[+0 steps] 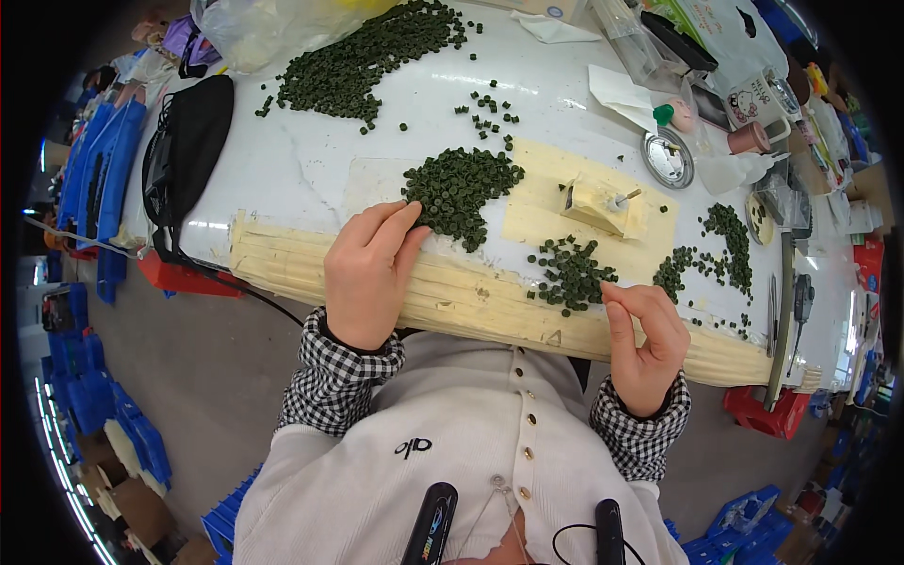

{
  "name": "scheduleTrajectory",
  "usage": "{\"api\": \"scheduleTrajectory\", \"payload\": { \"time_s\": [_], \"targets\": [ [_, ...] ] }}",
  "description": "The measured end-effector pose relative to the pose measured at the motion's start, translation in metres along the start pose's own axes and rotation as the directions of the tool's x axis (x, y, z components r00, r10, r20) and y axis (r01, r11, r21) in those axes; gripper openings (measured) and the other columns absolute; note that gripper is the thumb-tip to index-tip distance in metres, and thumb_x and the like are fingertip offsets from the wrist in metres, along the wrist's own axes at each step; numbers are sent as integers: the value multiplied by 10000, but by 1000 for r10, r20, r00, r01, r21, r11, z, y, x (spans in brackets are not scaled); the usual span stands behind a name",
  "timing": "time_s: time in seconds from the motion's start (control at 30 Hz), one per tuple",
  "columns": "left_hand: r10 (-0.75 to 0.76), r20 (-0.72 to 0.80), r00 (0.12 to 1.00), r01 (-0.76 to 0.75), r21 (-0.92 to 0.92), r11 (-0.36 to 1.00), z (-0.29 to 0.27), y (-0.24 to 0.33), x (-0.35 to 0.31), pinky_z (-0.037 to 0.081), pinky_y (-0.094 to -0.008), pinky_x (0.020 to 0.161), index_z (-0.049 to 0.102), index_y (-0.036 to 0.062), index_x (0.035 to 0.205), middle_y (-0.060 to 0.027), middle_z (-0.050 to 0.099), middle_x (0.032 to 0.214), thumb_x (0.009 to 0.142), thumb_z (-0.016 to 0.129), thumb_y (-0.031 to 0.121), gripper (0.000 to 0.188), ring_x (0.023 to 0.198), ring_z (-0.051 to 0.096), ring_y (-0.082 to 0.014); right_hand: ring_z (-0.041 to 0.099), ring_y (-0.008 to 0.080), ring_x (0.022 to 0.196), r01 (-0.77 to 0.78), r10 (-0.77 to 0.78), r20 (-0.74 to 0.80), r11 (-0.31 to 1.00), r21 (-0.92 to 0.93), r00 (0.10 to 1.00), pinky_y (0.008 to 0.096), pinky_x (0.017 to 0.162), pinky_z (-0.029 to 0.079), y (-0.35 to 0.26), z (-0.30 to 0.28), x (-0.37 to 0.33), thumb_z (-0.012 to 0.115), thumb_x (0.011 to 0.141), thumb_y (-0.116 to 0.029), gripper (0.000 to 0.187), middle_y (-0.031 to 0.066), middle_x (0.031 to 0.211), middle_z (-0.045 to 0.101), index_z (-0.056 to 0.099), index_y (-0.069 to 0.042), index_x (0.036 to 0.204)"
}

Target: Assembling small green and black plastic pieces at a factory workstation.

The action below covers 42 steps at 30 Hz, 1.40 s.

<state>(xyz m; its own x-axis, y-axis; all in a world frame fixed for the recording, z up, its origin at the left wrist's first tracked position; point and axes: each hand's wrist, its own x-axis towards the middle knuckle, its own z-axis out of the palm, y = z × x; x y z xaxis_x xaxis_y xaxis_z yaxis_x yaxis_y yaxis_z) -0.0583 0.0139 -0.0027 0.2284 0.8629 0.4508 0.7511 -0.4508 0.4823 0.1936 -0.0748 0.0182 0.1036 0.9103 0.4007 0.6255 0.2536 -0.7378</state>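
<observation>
My left hand is at the left edge of a large heap of small dark green cylindrical pieces. Its fingers are bent, with thumb and forefinger close together at the pieces; what lies between them is too small to make out. To the right, a smaller cluster of the same pieces is spread near the table's front edge. My right hand touches the right side of that cluster, thumb and forefinger drawn together. Anything in its pinch is hidden. Behind the cluster, a cream-coloured block with a metal pin stands on yellowish tape.
Cream tape pads the front edge of the white table. More green pieces lie at the back and right. A black pouch is at the left. A round metal dish and a pink spool stand back right.
</observation>
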Motion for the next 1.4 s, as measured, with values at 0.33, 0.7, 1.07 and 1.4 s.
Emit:
{"api": "scheduleTrajectory", "payload": {
  "time_s": [0.33, 0.7, 1.07, 1.4],
  "targets": [
    [-199, -33, 979, 171, -384, 907, 1, -11, 2, 528, -243, 662, 661, -19, 961, -112, 661, 903, 779, 668, -30, 182, 770, 636, -156, 593, 213, 694, -13, 13, 17, 1000, 2, 1000, 270, 632, 462, 0, 1, 0, 637, 778, 43, 137, 119, 781, 626, 665, 30, 911],
    [-377, 416, 827, 452, -892, 7, -13, -36, 10, 522, -252, 870, 540, -17, 1145, -146, 594, 1086, 921, 524, 57, 236, 999, 598, -203, 592, 208, 696, -18, 18, 32, 1000, 8, 999, 266, 636, 463, -1, 3, 1, 636, 778, 45, 142, 117, 785, 624, 665, 28, 916],
    [-146, 674, 725, 328, -523, -787, -3, -24, 36, 410, -257, 702, 500, 4, 1073, -77, 505, 958, 940, 450, 113, 179, 828, 458, -157, 577, 203, 680, -26, 26, 26, 1000, -7, 999, 262, 631, 452, -2, 1, 1, 640, 773, 48, 151, 114, 766, 607, 666, 26, 920],
    [-73, 694, 716, 455, -544, -705, -5, -9, 36, 385, -238, 646, 496, 21, 1010, -36, 457, 864, 946, 430, 140, 151, 759, 420, -124, 588, 206, 699, -37, 36, -28, 998, -42, 999, 266, 642, 456, 4, -8, 2, 631, 788, 44, 130, 125, 788, 622, 658, 39, 915]
  ]
}}
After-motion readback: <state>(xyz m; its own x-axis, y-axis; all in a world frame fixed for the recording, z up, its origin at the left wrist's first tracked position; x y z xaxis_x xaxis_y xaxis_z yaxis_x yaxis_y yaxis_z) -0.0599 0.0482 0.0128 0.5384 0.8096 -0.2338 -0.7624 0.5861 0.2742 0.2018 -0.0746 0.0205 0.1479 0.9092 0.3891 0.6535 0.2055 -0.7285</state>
